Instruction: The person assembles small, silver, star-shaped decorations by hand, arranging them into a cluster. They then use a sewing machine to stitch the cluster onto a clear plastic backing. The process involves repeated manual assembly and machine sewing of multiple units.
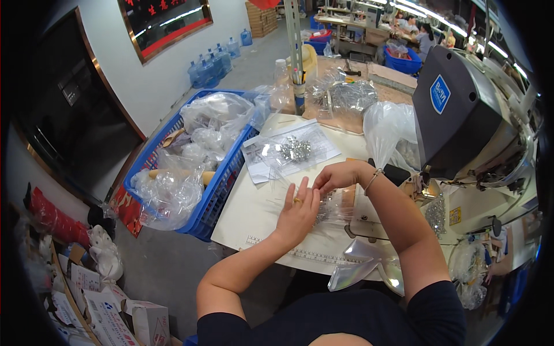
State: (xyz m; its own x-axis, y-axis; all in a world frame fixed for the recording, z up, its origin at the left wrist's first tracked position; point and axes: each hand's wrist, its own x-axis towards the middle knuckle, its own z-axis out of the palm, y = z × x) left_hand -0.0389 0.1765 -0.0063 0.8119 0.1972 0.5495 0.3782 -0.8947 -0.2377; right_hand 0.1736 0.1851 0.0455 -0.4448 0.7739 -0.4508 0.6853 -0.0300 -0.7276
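Note:
My left hand (297,214) rests on the white sewing table (234,222), fingers stretched out and a little apart. Close beside its fingertips, my right hand (339,176) is bent down in a pinch; whatever it may hold is hidden. Under and beside both hands lies clear, glossy plastic film (337,212), partly covered by my fingers. Just beyond, a pile of small shiny silver pieces (295,149) sits on printed paper sheets (261,168). Shiny, iridescent clear pieces (352,272) lie at the table's near edge.
A dark sewing machine head (461,109) stands to the right. At the left is a blue basket (222,187) full of plastic bags. A pen holder (299,97) and clear bags (349,95) occupy the far side. Cardboard boxes (147,323) lie at lower left.

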